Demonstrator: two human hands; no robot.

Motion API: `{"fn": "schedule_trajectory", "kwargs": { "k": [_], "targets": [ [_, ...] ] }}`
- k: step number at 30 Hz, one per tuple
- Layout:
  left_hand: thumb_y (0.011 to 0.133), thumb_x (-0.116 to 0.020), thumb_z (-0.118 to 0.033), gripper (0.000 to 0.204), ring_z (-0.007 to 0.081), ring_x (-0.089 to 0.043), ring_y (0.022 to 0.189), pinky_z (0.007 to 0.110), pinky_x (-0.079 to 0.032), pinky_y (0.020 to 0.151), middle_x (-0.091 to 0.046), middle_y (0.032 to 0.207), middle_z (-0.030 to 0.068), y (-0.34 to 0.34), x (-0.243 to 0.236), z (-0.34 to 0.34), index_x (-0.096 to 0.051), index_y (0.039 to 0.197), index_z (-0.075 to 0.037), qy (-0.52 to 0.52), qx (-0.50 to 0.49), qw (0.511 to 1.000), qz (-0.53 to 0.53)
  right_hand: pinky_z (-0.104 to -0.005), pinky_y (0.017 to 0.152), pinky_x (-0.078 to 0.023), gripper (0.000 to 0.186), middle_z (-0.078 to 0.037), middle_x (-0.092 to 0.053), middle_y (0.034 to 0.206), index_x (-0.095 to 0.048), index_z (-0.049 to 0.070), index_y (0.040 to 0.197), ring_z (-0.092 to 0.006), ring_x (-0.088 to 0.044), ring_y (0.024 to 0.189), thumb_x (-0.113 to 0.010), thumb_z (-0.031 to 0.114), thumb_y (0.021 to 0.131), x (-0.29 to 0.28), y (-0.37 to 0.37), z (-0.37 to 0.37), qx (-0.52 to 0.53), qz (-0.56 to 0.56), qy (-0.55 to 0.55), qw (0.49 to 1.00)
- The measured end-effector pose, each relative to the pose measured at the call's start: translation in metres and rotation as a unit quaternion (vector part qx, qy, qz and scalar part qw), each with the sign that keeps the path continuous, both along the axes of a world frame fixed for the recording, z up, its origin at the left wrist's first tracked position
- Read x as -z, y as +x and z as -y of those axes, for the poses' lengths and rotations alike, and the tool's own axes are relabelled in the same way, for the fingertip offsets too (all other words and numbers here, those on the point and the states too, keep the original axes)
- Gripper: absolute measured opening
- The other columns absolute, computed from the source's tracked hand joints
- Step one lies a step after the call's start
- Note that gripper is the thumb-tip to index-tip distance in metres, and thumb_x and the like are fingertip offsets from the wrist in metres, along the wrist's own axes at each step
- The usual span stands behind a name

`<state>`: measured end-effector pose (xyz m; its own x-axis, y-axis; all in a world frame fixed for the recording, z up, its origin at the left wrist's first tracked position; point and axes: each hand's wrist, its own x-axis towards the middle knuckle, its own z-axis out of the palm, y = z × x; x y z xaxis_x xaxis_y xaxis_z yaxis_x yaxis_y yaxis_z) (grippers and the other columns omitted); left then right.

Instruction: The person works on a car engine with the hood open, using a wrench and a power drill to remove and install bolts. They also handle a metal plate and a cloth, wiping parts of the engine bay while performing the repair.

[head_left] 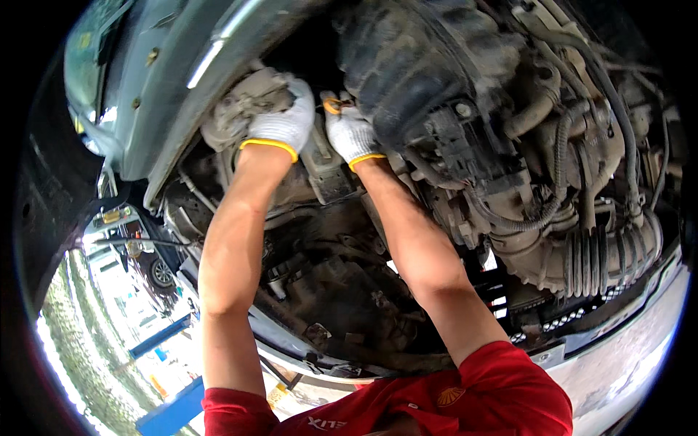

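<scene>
Both my hands wear white knit gloves with yellow cuffs, deep in a car's engine bay. My left hand (287,122) is curled against a dusty grey crumpled piece that looks like a rag (256,94), on a rounded mount (214,134) beside the fender. Its fingertips are hidden. Just right of it, my right hand (350,132) is closed beside the black ribbed engine cover (407,80). A small orange piece (333,106) shows at its fingers; what they grip is hidden.
A corrugated intake hose (589,261) and a thin ribbed conduit (534,218) lie to the right. Below my arms are dark, dirty engine parts (334,291). The green-grey fender (163,94) borders the left. Beyond it stand another car (156,269) and blue metal bars (171,410).
</scene>
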<state>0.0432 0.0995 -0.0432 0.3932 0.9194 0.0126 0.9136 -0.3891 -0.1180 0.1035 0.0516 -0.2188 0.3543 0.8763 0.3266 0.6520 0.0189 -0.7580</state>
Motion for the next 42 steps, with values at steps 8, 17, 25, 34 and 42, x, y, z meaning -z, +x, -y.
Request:
{"fn": "schedule_trajectory", "kwargs": {
  "k": [8,17,25,34,42],
  "targets": [
    [0.091,-0.058,-0.011,0.019,0.0306,-0.069,0.064,0.043,-0.054,0.051,-0.063,0.093,0.017,0.044,-0.058,0.069,-0.06,0.108,-0.002,0.114,0.2,0.959,-0.166,-0.0593,0.083,-0.054,0.049,-0.024,-0.072,0.118,-0.068,0.006,0.128,-0.0425,-0.071,0.105,-0.054,0.046,0.103,0.037,0.002,-0.021,-0.096,-0.027,-0.241,0.965],
    [0.1,-0.072,-0.012,0.02,0.0213,-0.074,0.08,0.032,-0.059,0.071,-0.074,0.1,0.0115,0.031,-0.214,0.139,-0.065,0.116,-0.003,0.066,0.208,0.956,0.197,-0.0436,0.112,-0.046,0.056,-0.016,-0.067,0.141,-0.066,0.009,0.137,-0.0369,-0.061,0.132,-0.05,0.054,0.108,0.062,0.033,-0.03,0.01,0.129,0.01,0.992],
    [0.102,-0.068,-0.012,0.027,0.0267,-0.077,0.097,0.035,-0.058,0.087,-0.077,0.107,0.0154,0.007,-0.235,0.068,-0.068,0.127,-0.003,0.225,0.025,0.944,0.242,-0.0553,0.08,-0.058,0.061,-0.029,-0.074,0.095,-0.073,-0.001,0.098,-0.0471,-0.073,0.093,-0.045,0.053,0.106,0.0,0.031,-0.019,-0.142,0.097,-0.22,0.96],
    [0.093,-0.076,-0.013,0.026,0.0262,-0.074,0.086,0.038,-0.061,0.08,-0.076,0.101,0.0107,-0.004,-0.207,0.116,-0.072,0.117,-0.006,0.227,0.164,0.937,0.209,-0.0513,0.068,-0.054,0.029,-0.021,-0.072,0.082,-0.073,0.005,0.089,-0.0413,-0.07,0.077,-0.057,0.028,0.1,-0.011,0.029,0.01,-0.006,-0.057,-0.035,0.998],
    [0.091,-0.075,-0.026,0.032,0.0263,-0.069,0.079,0.037,-0.056,0.063,-0.068,0.104,0.0113,0.002,-0.063,0.081,-0.068,0.117,-0.009,-0.002,0.322,0.946,-0.038,-0.0516,0.075,-0.057,0.035,-0.021,-0.074,0.101,-0.072,0.006,0.106,-0.0417,-0.071,0.086,-0.051,0.033,0.103,0.013,0.023,0.004,-0.128,-0.017,-0.163,0.978]
  ]
}}
